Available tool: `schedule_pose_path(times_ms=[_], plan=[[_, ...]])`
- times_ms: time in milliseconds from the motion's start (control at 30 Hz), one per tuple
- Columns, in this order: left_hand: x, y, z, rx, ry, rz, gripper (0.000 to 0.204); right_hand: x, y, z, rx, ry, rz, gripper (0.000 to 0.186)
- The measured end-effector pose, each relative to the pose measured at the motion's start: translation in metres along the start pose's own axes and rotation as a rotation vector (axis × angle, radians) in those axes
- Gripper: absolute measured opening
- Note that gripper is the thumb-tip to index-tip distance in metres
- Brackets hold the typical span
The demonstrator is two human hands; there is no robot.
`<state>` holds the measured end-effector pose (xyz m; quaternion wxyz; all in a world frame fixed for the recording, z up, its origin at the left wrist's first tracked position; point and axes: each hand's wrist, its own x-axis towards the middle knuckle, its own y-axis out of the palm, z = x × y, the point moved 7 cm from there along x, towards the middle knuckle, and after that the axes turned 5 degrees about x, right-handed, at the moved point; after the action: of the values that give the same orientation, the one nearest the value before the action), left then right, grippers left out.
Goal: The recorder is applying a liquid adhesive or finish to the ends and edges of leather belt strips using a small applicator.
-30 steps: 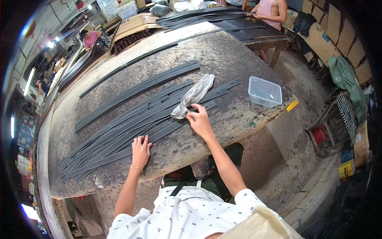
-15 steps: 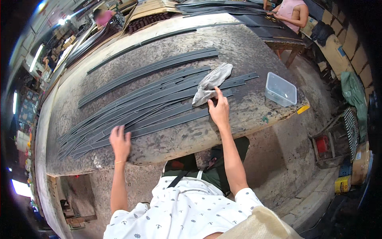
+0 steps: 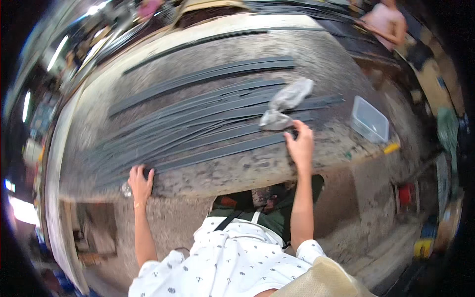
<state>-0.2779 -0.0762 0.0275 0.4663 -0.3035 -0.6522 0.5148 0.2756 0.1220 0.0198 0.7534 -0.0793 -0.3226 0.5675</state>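
Note:
Several long, flat dark-grey strips lie roughly side by side across the worktable. At the front strip, my right hand has its thumb and fingers bent around the right end. My left hand is at the table's front edge, by the left part of that strip; blur hides whether its fingers grip it. A crumpled pale-grey cloth rests over the strips just beyond my right hand.
A clear plastic tub stands on the worktable at the right, near yellow tape on its edge. Another bundle of strips lies farther back. Beyond the far right corner is a person in pink.
The view has shifted, so the table appears farther right. My left hand has come down toward the front edge. My right hand has moved off the cloth's side to the front strip's end.

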Motion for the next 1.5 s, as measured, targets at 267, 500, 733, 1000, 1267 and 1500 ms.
schedule_pose_path(times_ms=[267,500,733,1000,1267,1500], plan=[[0.014,0.032,0.018,0.088,-0.096,-0.049,0.077,0.000,-0.011,-0.018,-0.057,0.102,0.100,0.036],[0.001,0.048,0.032,0.092,-0.173,0.165,0.083,0.003,0.000,-0.026,-0.129,0.003,0.143,0.034],[0.003,0.042,0.036,-0.019,-0.079,0.130,0.070,0.001,-0.010,-0.035,-0.151,0.000,0.117,0.033],[-0.059,0.002,0.241,0.145,-0.753,0.084,0.050,0.002,0.001,-0.032,-0.153,-0.026,0.155,0.031],[0.014,-0.016,0.126,-0.089,-0.017,-0.226,0.046,0.010,-0.016,-0.024,-0.176,-0.131,0.131,0.028],[-0.010,0.008,0.148,-0.126,-0.019,-0.161,0.006,-0.008,0.001,0.007,-0.160,-0.118,0.227,0.040]])
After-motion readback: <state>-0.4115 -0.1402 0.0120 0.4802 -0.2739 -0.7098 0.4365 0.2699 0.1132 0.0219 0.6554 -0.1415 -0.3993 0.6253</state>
